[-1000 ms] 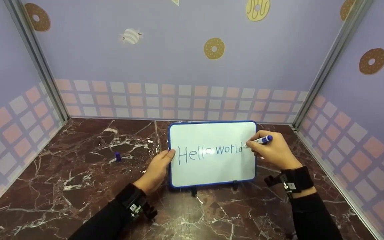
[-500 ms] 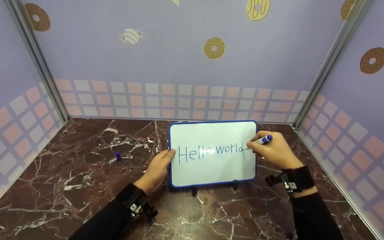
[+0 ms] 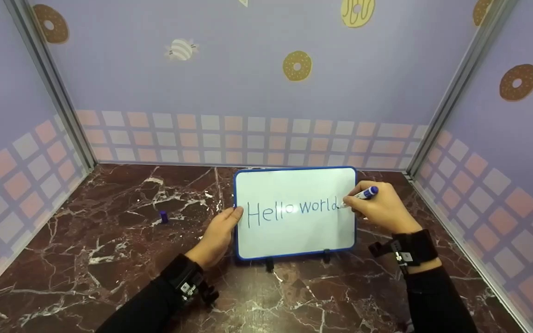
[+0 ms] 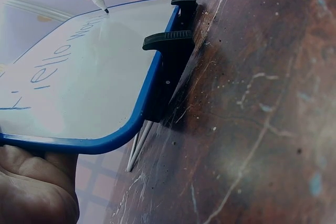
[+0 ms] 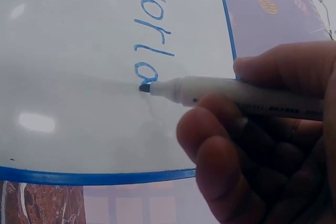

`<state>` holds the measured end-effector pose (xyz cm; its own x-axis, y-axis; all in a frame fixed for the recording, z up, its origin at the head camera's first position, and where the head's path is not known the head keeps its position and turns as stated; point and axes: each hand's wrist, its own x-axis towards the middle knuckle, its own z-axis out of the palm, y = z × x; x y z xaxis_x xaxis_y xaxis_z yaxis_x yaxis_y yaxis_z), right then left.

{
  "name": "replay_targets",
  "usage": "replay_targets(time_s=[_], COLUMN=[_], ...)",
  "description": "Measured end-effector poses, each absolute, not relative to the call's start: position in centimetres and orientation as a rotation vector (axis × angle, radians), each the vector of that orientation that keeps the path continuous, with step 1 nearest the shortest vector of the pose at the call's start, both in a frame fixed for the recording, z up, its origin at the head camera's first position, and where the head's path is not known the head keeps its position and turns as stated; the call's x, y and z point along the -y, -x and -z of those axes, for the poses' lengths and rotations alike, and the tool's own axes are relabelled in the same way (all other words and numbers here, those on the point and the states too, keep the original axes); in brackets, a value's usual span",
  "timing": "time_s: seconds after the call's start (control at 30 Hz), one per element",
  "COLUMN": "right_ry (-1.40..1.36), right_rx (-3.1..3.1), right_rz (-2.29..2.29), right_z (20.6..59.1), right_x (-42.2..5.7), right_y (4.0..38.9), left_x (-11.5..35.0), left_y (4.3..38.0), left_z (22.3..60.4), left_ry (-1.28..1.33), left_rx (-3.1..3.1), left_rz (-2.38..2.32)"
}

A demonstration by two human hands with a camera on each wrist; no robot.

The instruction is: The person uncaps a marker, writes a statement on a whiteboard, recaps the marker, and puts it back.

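A blue-framed whiteboard [image 3: 294, 240] stands tilted back on a black stand [image 4: 170, 61], with "Hello world" written across it in blue. My left hand [image 3: 218, 236] grips the board's left edge, thumb on the frame and fingers hidden behind. In my right hand [image 3: 382, 208] a white whiteboard marker [image 5: 210, 90] with a blue end is pinched between thumb and fingers. The marker's dark tip is right at the foot of the letter "d" in the right wrist view. Off to the left, a blue marker cap [image 3: 164, 217] rests on the table.
The dark red marbled table [image 3: 123, 277] carries the board and cap. Purple wall panels [image 3: 238, 92] with printed doughnuts and pink-white checks enclose the back and both sides. Grey metal posts [image 3: 461, 88] stand in the corners.
The right hand has finished the stem of the "d" and shifted slightly right and down, so the letter shows more fully. The left hand and board stay about where they were.
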<state>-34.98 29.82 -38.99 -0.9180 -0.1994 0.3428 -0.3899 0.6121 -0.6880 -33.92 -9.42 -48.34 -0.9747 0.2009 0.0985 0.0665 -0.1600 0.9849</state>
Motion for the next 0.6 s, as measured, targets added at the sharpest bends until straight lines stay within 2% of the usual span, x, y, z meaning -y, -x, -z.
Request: replay_targets(time_s=[0.6], right_ry=[-0.475], right_rx=[2.584], right_rz=[-1.211], right_z=[38.78], right_x=[-30.14], right_y=[34.82], left_x=[9.48], left_y=[33.90], left_z=[48.33], left_ry=[-0.342], left_rx=[-1.947], left_rz=[-2.318])
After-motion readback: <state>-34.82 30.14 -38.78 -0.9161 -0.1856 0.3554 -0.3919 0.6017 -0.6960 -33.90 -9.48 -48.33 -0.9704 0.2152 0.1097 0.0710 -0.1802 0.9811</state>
